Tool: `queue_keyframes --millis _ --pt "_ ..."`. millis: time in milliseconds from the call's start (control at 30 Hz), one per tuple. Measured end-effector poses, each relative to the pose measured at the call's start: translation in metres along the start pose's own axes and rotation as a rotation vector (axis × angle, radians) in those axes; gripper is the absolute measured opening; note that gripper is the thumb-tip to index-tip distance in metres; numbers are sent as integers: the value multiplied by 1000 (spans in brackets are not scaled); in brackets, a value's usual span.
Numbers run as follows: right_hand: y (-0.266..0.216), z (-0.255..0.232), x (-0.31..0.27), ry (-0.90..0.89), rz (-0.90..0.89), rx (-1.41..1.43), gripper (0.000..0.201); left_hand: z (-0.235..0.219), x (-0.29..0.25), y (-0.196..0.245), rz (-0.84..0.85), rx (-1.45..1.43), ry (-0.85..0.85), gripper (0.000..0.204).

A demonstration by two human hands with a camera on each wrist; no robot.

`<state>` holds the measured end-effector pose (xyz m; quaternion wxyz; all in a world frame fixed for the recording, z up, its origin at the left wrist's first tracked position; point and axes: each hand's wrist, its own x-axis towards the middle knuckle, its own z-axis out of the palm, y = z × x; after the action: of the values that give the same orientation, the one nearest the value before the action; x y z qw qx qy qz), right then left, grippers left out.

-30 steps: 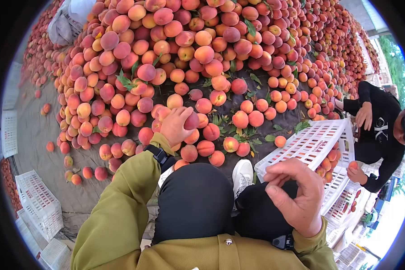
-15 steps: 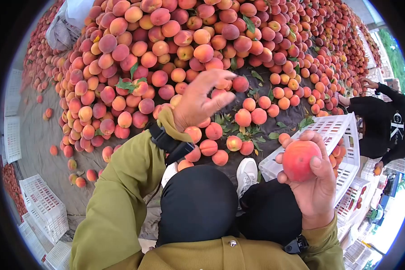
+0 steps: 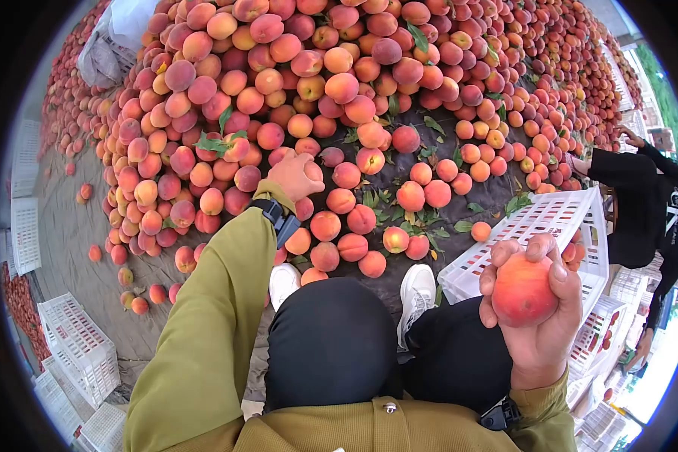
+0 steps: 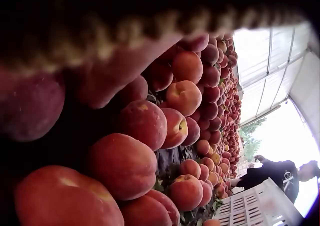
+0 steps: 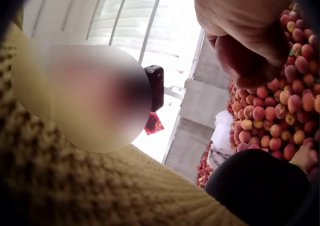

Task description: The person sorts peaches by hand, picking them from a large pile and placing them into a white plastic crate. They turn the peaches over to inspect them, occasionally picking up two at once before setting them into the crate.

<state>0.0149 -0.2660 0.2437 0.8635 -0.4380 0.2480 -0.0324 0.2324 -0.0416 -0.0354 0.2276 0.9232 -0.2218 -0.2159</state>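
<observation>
My right hand (image 3: pixel 539 339) grips a large red-orange peach (image 3: pixel 525 290) in front of my right knee, fingers and thumb curled round its sides. The right wrist view shows that peach (image 5: pixel 235 58) in shade under the fingers. At the near side of the peach heap (image 3: pixel 226 83), my left hand (image 3: pixel 294 178) has its fingers curled down over a peach, mostly hidden by the hand in the head view. A dark red peach (image 4: pixel 32 106) lies beside the left fingers in the left wrist view. Loose peaches (image 3: pixel 341 200) and leaves surround that hand.
A tilted white plastic crate (image 3: pixel 535 226) with peaches stands at my right, past my knee. Several more crates (image 3: pixel 75 346) are stacked at the left. A person in black (image 3: pixel 640 203) is beyond the tilted crate. My white shoes (image 3: pixel 416 297) stand on the dark ground sheet (image 3: pixel 151 324).
A peach in the left hand one second ago is gone from it, and the right hand, earlier without one, holds a peach. The left hand has swung back left and down onto the heap.
</observation>
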Motion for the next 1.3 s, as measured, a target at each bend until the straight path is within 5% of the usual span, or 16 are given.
queue_keyframes --millis 33,67,200,333,400,500,567,633,700,767,833,900,1033,1067,1100,1300 --pt "-1 0 0 -8 -3 0 28 1 0 -10 84 -207 100 61" --pt "-1 0 -1 -16 -6 1 29 -3 8 -21 -14 -955 -76 58" --pt "-1 2 -1 -31 19 -2 29 -61 16 -32 -124 -1807 100 31" --pt "0 3 0 -119 23 -10 26 -69 62 -67 -436 -1354 233 33" --pt "0 3 0 -127 26 -1 25 -78 75 -67 -383 -439 -187 38" --pt "-1 2 1 -147 8 -152 25 -40 84 -40 -556 303 68 38" --pt "-2 1 1 -125 15 -158 25 -18 109 -67 -648 475 12 34" --pt "-3 1 0 -110 15 -167 25 -27 115 -98 94 774 -456 66" --pt "-2 1 -2 -107 15 -163 25 -33 106 -86 52 762 -478 89" --pt "-2 1 -4 -98 10 -41 24 -42 74 -44 -525 146 -27 83" --pt "-4 0 -4 -108 7 -94 25 -40 55 -44 -446 145 16 59" --pt "-6 -3 -5 -108 6 -140 26 -45 38 -54 -191 -838 34 66" --pt "-5 -4 -6 -105 5 -115 26 -76 -40 -30 -307 -1488 60 50" --pt "-4 -3 -6 -113 -8 -100 26 -102 -71 -31 200 -1672 -459 53" --pt "-4 -1 -6 -117 -8 -95 26 -71 -62 -37 -409 -1381 46 53" --pt "-1 8 -1 -154 30 -137 26 -21 -67 -38 -352 -171 141 65"
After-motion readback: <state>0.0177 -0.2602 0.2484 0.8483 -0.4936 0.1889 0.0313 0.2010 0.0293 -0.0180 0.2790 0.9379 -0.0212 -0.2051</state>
